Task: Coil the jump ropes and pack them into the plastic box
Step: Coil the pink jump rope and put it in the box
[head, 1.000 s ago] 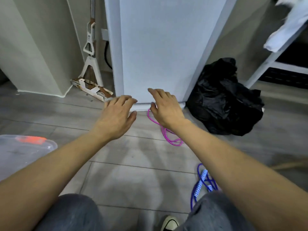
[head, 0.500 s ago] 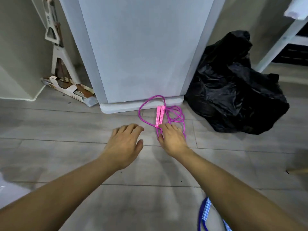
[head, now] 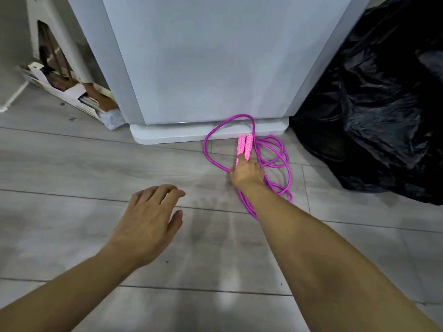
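A pink jump rope (head: 278, 159) lies in loose loops on the grey floor against the base of a white appliance. Its two pink patterned handles (head: 245, 146) lie side by side, pointing away from me. My right hand (head: 247, 174) rests on the near ends of the handles, fingers curled over them and touching the rope. My left hand (head: 148, 221) hovers palm down over bare floor to the left, fingers apart, holding nothing. The plastic box is out of view.
A tall white appliance (head: 211, 68) stands straight ahead. A full black rubbish bag (head: 383, 104) sits on the right, close to the rope. A white mop stand with torn cardboard (head: 69, 89) leans at the left.
The view has moved closer and lower. My right hand has slid forward onto the ends of the pink handles. My left hand has stayed back at the left.
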The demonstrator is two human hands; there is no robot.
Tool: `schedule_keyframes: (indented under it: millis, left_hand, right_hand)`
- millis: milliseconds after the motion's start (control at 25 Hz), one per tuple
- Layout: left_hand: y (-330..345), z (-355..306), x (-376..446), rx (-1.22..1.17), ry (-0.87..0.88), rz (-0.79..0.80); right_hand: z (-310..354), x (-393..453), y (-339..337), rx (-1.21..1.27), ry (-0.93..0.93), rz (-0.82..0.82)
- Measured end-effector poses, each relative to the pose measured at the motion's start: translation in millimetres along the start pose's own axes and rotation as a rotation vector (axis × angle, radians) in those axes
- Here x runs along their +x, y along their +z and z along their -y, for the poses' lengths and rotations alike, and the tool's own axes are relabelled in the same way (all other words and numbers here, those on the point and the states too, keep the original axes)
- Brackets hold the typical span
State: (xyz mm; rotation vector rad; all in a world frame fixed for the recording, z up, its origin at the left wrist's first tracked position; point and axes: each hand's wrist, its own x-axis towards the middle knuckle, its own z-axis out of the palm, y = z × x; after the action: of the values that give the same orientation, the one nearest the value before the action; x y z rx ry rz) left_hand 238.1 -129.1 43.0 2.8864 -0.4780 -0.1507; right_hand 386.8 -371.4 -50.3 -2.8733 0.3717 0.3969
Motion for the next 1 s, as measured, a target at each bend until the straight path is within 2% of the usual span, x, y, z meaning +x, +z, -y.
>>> schedule_keyframes:
  millis: [120,240,400,520,600,640,760,840,920,1000]
  left_hand:
    - [6,11,0,0.007,-0.028,0.028]
    - [13,16,0,0.031,-0.031,0.054]
    - [28,16,-4,0.036,-0.007,0.045]
    - [44,12,-9,0.057,0.037,0.062]
    - [63,8,-15,0.102,0.108,0.104]
    - [74,5,-18,0.118,0.140,0.149]
    - [106,-4,-30,0.128,0.147,0.297]
    - [114,-9,-30,0.151,0.086,0.309]
    - [114,-16,-25,0.186,0.031,0.314]
    - [118,-21,-23,0.192,0.003,0.357]
  right_hand:
    - [4,1,16,-0.115,-0.049,0.008]
    - [-1,-21,33,-0.181,-0.222,-0.043]
    - [-23,-63,58,-0.248,-0.544,-0.173]
    - [-48,-100,80,-0.255,-0.948,-0.347]
    - [-62,-119,85,-0.273,-1.171,-0.357]
    - [-66,-125,85,-0.275,-1.209,-0.315]
    - [-67,-146,77,-0.296,-1.132,-0.192]
    - [-64,-159,64,-0.237,-1.003,-0.208]
    - [-62,-175,54,-0.015,-0.639,-0.187]
    - [-52,-182,57,0.206,-0.199,0.055]
